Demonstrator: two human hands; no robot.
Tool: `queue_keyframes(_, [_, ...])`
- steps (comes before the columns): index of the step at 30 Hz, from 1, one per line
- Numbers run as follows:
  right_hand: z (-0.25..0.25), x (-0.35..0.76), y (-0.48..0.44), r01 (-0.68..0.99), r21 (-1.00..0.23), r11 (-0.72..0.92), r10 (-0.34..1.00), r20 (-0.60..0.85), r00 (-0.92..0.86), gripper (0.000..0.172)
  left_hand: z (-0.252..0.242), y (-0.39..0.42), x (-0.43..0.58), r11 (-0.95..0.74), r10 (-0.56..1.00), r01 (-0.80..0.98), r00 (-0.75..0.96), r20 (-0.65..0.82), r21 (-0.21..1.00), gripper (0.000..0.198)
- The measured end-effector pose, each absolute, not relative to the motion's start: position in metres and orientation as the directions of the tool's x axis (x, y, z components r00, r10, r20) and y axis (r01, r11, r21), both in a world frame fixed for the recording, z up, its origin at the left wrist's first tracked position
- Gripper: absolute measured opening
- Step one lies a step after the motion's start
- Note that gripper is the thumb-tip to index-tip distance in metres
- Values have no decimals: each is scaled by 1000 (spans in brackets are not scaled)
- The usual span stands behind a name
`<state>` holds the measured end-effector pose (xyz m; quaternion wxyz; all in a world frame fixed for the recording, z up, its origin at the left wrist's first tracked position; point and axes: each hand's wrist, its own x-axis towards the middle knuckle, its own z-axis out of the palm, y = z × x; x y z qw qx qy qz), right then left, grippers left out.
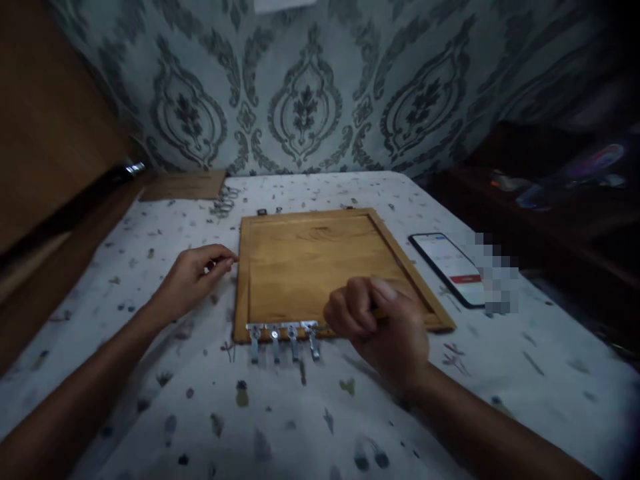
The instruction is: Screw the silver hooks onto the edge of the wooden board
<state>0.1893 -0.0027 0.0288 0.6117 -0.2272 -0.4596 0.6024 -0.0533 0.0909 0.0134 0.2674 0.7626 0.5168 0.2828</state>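
A framed wooden panel (pixel 310 267) lies flat on the patterned white cloth. At its left edge, my left hand (pixel 200 277) rests with thumb and fingertips drawn together; whether they pinch the edge or something small is unclear. My right hand (pixel 380 327) is closed in a fist, thumb on top, over the panel's near right part. What it grips is hidden, though a thin dark shape shows between it and the nearest metal fitting. Several silver metal fittings (pixel 283 340) line the near left edge of the panel, their arms jutting toward me.
A phone (pixel 445 267) with a lit screen lies right of the panel. At the far left are a piece of brown cardboard (pixel 185 185) and a cluster of small metal pieces (pixel 225 202). A wooden surface (pixel 60 133) rises at left. Patterned fabric (pixel 305 100) stands behind.
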Motion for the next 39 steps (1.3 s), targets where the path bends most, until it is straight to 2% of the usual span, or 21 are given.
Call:
queue_keyframes(4, [25,191,-1,-545,-822,164,936,304,-177,58,1,142,-79,-237,970,698,130,206,675,23])
queue_keyframes(7, [24,192,0,-567,-809,153,933,307,-186,57,-10,172,-93,-161,977,716,18,212,679,31])
queue_keyframes(11, [24,192,1,-550,-821,152,932,304,-196,58,-26,195,-99,-113,975,741,-45,217,662,35])
queue_keyframes(26, [21,192,1,-541,-823,173,928,321,-191,57,-35,218,-94,-211,943,918,102,316,335,33])
queue_keyframes(32, [22,193,0,-559,-814,159,929,315,-193,56,-30,215,-100,-266,939,927,186,291,264,33])
queue_keyframes(39, [21,193,0,-538,-824,178,931,319,-180,55,-23,214,-100,-243,947,951,190,261,190,33])
